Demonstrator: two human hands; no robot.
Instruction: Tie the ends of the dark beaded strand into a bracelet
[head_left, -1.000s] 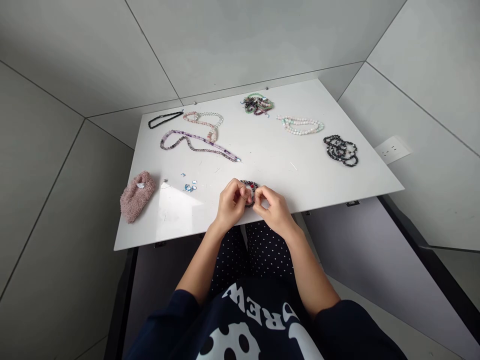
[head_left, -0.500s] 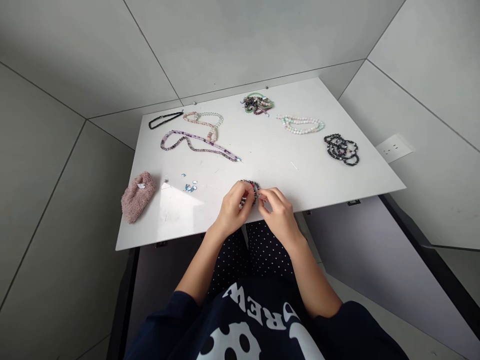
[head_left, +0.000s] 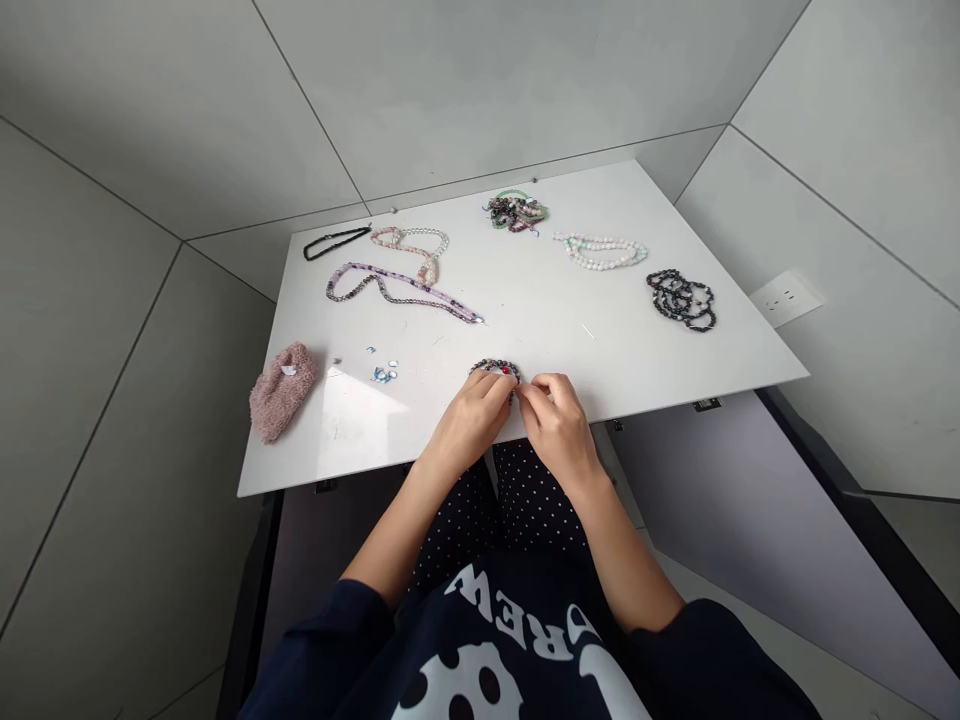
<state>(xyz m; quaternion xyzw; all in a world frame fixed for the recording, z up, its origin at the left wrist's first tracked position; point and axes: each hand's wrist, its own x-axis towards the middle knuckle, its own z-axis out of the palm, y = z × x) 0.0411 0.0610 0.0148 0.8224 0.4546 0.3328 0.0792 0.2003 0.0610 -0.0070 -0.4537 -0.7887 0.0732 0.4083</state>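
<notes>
Near the front edge of the white table (head_left: 435, 400), my two hands meet over a dark beaded bracelet (head_left: 493, 364) that has a red bead among its beads. My left hand (head_left: 474, 412) has its fingers closed on the bracelet and covers its near part. My right hand (head_left: 555, 415) pinches at the bracelet's right side, thumb and index finger together close to the left fingertips. What exactly sits in the right pinch is too small to make out.
Purple bead strands (head_left: 405, 295), a pink and clear strand (head_left: 420, 250), a black loop (head_left: 337, 242), a mixed bead pile (head_left: 517, 210), a pale strand (head_left: 600, 250) and black bracelets (head_left: 681, 300) lie around. A fuzzy pink pouch (head_left: 283, 393) and blue scraps (head_left: 385, 372) are left.
My left hand has turned palm-down and lowered over the bracelet, showing more of its far beads and the red bead. My right fingers have stayed close beside it.
</notes>
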